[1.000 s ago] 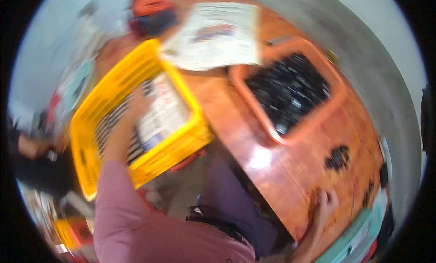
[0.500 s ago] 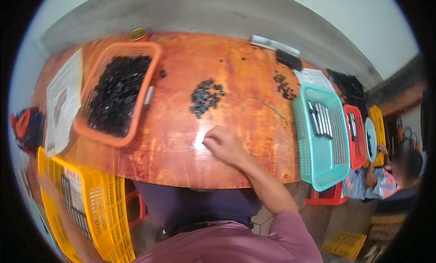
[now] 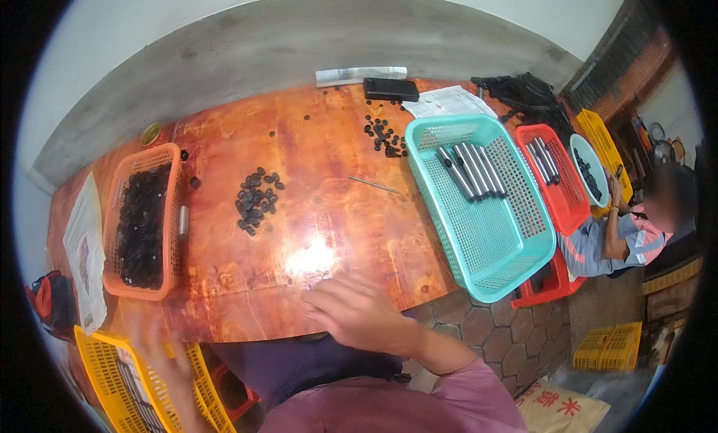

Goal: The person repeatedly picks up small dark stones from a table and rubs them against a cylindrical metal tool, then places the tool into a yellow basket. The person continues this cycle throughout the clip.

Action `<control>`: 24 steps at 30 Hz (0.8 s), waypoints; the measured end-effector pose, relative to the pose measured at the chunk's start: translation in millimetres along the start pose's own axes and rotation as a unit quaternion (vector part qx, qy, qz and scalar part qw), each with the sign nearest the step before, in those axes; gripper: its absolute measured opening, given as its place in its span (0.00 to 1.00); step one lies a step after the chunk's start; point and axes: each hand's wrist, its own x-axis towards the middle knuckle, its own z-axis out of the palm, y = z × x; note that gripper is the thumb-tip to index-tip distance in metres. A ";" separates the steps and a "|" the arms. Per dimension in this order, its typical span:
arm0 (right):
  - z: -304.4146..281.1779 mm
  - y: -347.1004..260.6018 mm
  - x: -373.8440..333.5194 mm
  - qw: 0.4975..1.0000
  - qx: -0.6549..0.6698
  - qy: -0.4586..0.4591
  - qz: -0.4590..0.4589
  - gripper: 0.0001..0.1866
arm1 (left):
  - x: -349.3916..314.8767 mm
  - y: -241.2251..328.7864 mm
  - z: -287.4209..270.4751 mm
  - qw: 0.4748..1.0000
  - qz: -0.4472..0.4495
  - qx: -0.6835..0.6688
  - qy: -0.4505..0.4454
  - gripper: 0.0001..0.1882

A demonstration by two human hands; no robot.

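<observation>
My right hand (image 3: 351, 313) is over the front edge of the wooden table (image 3: 359, 242). Its fingers are curled together, and anything between them is too small or hidden to make out. My left hand (image 3: 161, 352) is smeared by motion above a yellow plastic crate (image 3: 101, 356), which holds dark and silver tubes (image 3: 136, 388). I cannot see whether that hand holds anything. Beyond my hands lies a loose pile of small black plastic pieces (image 3: 256, 199). Many more black pieces (image 3: 142, 223) fill the orange basket (image 3: 173, 246) at the left.
A turquoise basket (image 3: 490, 272) with several silver, black-ended tubes (image 3: 473, 171) stands at the right, beside a red basket (image 3: 566, 212). A thin rod (image 3: 375, 185) and scattered black pieces (image 3: 384, 137) lie on the table. At the far right sits another person (image 3: 628, 235) near a pale bowl (image 3: 587, 171).
My view has swung to the right. My left hand has risen from inside the yellow crate to above its rim. My right hand has come closer to the table's front edge.
</observation>
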 end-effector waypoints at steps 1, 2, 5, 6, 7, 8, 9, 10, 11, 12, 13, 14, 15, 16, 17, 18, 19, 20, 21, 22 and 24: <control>-17.3 -3.9 -8.1 1.000 -0.013 0.026 0.012 0.13 | 5.3 23.6 16.5 0.997 0.001 -0.074 -0.031 0.25; -36.3 -6.6 -13.4 0.998 -0.039 0.033 0.021 0.13 | 8.1 42.6 31.0 0.988 -0.004 -0.144 -0.063 0.25; -91.7 3.9 -24.9 0.990 -0.113 0.079 0.039 0.12 | 26.0 84.3 74.9 0.971 -0.009 -0.219 -0.098 0.26; -106.4 14.4 -28.0 0.984 -0.136 0.110 0.042 0.12 | 36.6 99.5 84.8 0.960 -0.028 -0.251 -0.121 0.26; -120.2 22.9 -29.0 0.975 -0.157 0.116 0.102 0.11 | 46.5 113.4 93.2 0.952 -0.029 -0.275 -0.130 0.27; -134.2 31.8 -28.9 0.963 -0.178 0.123 0.163 0.11 | 56.5 126.4 100.6 0.944 -0.028 -0.299 -0.137 0.27; -150.1 45.5 -26.6 0.953 -0.196 0.099 0.210 0.11 | 65.2 137.6 107.1 0.933 -0.024 -0.327 -0.146 0.28; -164.4 62.2 -24.0 0.940 -0.214 0.076 0.257 0.12 | 71.1 146.6 113.1 0.934 -0.005 -0.323 -0.151 0.28; -174.8 80.7 -18.6 0.923 -0.224 0.014 0.313 0.14 | 74.4 152.4 117.4 0.937 0.011 -0.314 -0.155 0.28; -179.5 99.4 -13.5 0.900 -0.235 -0.051 0.365 0.16 | 75.0 155.8 121.0 0.939 0.022 -0.305 -0.158 0.29; -176.7 120.3 -14.1 0.900 -0.267 -0.055 0.340 0.17 | 73.7 157.3 121.9 0.939 0.005 -0.297 -0.175 0.29; -175.1 140.0 -17.5 0.896 -0.303 -0.057 0.320 0.18 | 74.1 156.7 125.2 0.941 0.011 -0.294 -0.166 0.28; -172.3 158.1 -19.2 0.891 -0.336 -0.061 0.298 0.20 | 72.2 154.4 128.4 0.944 0.015 -0.290 -0.158 0.28; -171.0 173.1 -16.2 0.881 -0.340 -0.076 0.319 0.20 | 68.2 152.9 130.1 0.946 0.016 -0.284 -0.152 0.28; -171.4 186.1 -12.0 0.870 -0.345 -0.093 0.341 0.20 | 66.5 153.5 130.2 0.942 0.010 -0.297 -0.154 0.27; -170.0 198.6 -7.8 0.859 -0.348 -0.107 0.359 0.20 | 69.1 152.8 128.9 0.939 0.002 -0.308 -0.153 0.27; -168.5 209.6 -9.0 0.859 -0.353 -0.104 0.356 0.19 | 70.5 152.6 128.1 0.936 -0.005 -0.318 -0.151 0.26; -165.5 219.6 -6.9 0.844 -0.361 -0.120 0.378 0.21 | 70.4 151.3 129.4 0.934 -0.004 -0.324 -0.150 0.26; -163.4 228.4 -4.4 0.828 -0.370 -0.135 0.400 0.22 | 70.0 151.2 131.9 0.932 -0.003 -0.331 -0.148 0.25; -161.8 239.8 -5.3 0.810 -0.378 -0.149 0.423 0.24 | 70.8 151.3 132.5 0.930 0.001 -0.338 -0.147 0.25; -159.2 256.8 -10.4 0.821 -0.368 -0.136 0.416 0.23 | 71.2 151.2 130.2 0.928 -0.007 -0.345 -0.138 0.23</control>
